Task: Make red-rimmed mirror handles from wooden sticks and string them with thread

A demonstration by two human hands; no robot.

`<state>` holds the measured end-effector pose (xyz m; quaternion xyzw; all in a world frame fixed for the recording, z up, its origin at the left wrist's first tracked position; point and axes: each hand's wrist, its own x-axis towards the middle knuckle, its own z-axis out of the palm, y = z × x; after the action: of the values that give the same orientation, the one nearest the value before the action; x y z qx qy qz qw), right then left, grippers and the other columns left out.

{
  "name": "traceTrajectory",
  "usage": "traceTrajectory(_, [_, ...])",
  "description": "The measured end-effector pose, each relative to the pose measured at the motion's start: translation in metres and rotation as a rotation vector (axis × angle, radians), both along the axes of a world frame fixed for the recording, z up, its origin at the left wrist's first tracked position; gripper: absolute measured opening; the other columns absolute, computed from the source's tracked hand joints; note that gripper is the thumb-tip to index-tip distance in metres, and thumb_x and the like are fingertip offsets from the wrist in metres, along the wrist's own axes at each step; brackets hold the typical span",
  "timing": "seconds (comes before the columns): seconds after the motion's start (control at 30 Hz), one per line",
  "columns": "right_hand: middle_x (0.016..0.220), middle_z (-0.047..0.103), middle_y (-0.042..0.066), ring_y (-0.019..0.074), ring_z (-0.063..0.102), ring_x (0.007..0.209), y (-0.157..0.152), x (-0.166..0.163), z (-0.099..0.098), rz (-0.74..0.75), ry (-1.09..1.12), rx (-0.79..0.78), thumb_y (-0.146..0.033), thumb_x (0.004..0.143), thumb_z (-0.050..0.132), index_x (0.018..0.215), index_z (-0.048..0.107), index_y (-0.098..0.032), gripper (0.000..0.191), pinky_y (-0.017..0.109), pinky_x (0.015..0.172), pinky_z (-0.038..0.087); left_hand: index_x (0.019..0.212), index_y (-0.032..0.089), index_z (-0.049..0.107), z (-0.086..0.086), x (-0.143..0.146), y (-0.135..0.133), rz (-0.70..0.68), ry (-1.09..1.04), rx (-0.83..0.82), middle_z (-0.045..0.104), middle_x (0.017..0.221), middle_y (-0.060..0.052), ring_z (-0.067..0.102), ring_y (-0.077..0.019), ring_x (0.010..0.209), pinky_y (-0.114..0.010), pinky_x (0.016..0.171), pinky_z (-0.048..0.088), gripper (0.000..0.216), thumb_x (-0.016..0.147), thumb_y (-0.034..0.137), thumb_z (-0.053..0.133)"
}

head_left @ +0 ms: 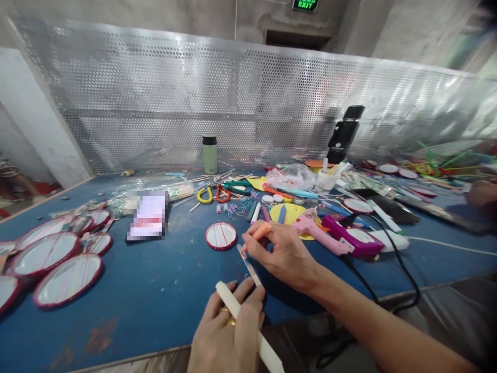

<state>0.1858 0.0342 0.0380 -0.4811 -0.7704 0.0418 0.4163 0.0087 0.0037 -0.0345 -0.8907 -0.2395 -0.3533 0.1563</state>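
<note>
My left hand (233, 331) is closed at the front of the table, a ring on one finger. It grips a long cream-coloured stick (248, 324) that runs down towards the bottom edge. The same hand's fingertips press on the near end of a thin flat wooden stick (252, 272). At that stick's far end, my right hand (281, 254) is closed in a pinch. Something orange, perhaps a finger cover, shows on one of its fingers. Just beyond lies a small round disc (220, 235) with a red rim and a shiny pale face; neither hand touches it.
Larger red-rimmed discs (68, 280) overlap at left, near a phone (147, 216). A pink glue gun (310, 228) and purple box (351, 237) with black cables lie right. Behind stand a green bottle (210, 155), a white cup (326, 181) and a perforated metal screen (166, 98).
</note>
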Motion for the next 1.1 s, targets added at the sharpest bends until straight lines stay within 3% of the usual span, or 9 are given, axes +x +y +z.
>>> traceTrajectory(1.1, [0.071,0.068,-0.001,0.0119,0.060,0.063,0.0005,0.0006,-0.0019,0.012,-0.020,0.003,-0.024,0.091,0.053,0.067,0.052,-0.020,0.024,0.025,0.062,0.043,0.123,0.012,0.058,-0.0005,-0.0005,0.0008,0.020,0.007,0.019,0.072,0.115,-0.008,0.070,-0.0229,0.102,-0.032,0.076,0.063,0.033,0.098,0.015,0.037])
